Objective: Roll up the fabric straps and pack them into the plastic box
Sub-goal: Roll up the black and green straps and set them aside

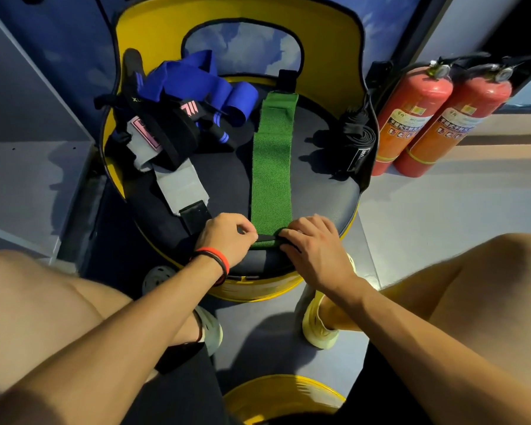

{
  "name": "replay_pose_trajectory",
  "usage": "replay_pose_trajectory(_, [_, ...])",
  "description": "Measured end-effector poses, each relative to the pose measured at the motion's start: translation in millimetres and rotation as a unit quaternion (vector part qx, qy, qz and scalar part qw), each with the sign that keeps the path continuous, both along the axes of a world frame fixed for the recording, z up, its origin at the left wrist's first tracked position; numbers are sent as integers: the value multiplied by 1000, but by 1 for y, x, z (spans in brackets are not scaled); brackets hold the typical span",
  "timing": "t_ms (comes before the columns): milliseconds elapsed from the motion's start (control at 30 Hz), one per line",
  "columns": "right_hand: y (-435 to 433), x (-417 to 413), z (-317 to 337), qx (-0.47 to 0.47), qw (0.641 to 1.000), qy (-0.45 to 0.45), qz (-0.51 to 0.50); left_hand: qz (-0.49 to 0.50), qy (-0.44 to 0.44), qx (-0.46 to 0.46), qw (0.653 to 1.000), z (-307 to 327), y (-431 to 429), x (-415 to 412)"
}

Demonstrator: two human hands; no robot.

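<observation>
One green strap (273, 161) lies flat along the dark chair seat (227, 176). The fingers of both my hands grasp its near end: my left hand (227, 237) pinches one corner and my right hand (316, 250) curls over the other. One rolled black strap (354, 142) sits at the seat's right edge. A tangled heap (172, 118) (blue, black, grey, too knotted to count) lies at the left. Two red fire extinguishers (411, 111) stand beside the chair.
</observation>
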State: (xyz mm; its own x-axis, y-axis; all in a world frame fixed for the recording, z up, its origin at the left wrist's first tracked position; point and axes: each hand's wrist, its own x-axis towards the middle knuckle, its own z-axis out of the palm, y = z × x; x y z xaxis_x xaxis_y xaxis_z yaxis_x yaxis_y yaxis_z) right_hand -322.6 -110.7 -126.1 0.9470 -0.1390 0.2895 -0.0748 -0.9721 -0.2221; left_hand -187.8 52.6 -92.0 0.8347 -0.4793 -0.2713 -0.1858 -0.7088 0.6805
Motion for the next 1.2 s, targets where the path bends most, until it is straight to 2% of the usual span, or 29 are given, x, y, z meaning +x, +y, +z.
replay_pose_trajectory(100, [-2, 2, 4, 5, 1000, 20, -1, -13, -59, -23, 998, 1, 4, -4])
replay_pose_trajectory(267, [-5, -2, 13, 26, 997, 70, 1, -45, -73, -66, 994, -5, 8, -14])
replay_pose_trajectory(367, [-6, -3, 17, 35, 996, 87, 6, -88, -121, -73, 986, -6, 9, -20])
replay_pose_trajectory(567, [-4, -4, 21, 60, 994, 88, -7, -150, -172, 26, 973, -1, 11, -25])
replay_pose_trajectory(733, [0, -5, 23, 86, 992, 84, -28, -176, -230, 43, 956, -3, 10, -26])
replay_pose_trajectory(900, [7, -6, 21, 88, 990, 85, -66, -146, -164, 22, 975, -10, 9, -24])
replay_pose_trajectory(1200, [-3, 5, 15, 207, 970, 79, -97, -96, -131, 74, 984, -15, -2, -14])
